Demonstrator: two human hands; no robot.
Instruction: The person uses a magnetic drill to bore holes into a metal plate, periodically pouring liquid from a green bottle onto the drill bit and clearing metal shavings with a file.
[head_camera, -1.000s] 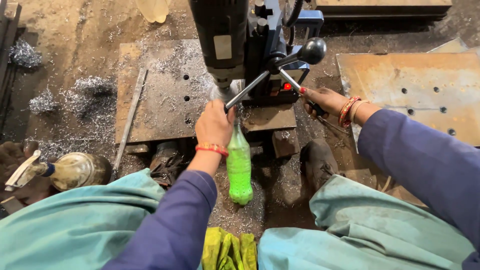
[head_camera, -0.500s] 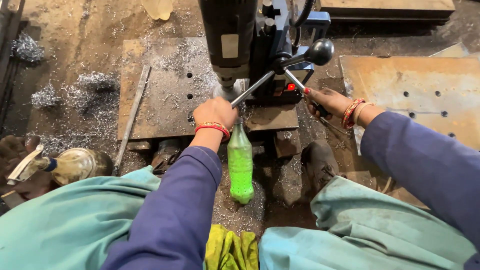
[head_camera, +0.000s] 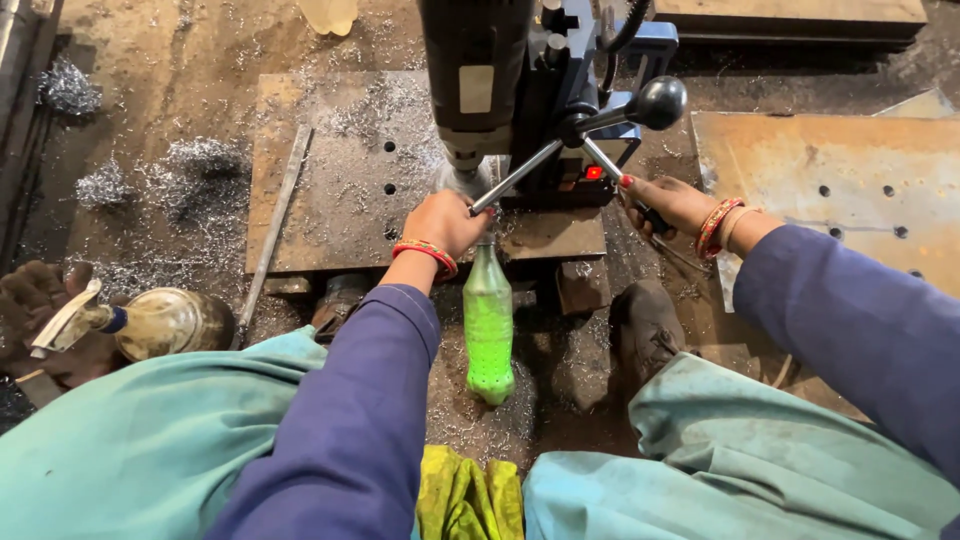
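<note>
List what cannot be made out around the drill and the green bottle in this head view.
- Drill bit tip: hidden behind the left hand and the black magnetic drill body.
- Neck and cap of the green plastic bottle: covered by that hand.
- Feed handle end: hidden inside the right hand.
- Rusty drilled steel plate: cut off by the right edge.

Both arms reach forward from the body in dark blue sleeves. The left hand (head_camera: 445, 222) is extended near the centre, back of the hand up, fingers curled closed in a grip, a red bangle at the wrist. The right hand (head_camera: 672, 203) is stretched out to the right side, fingers wrapped shut, red and gold bangles on its wrist. Knees in teal trousers are spread apart below.
</note>
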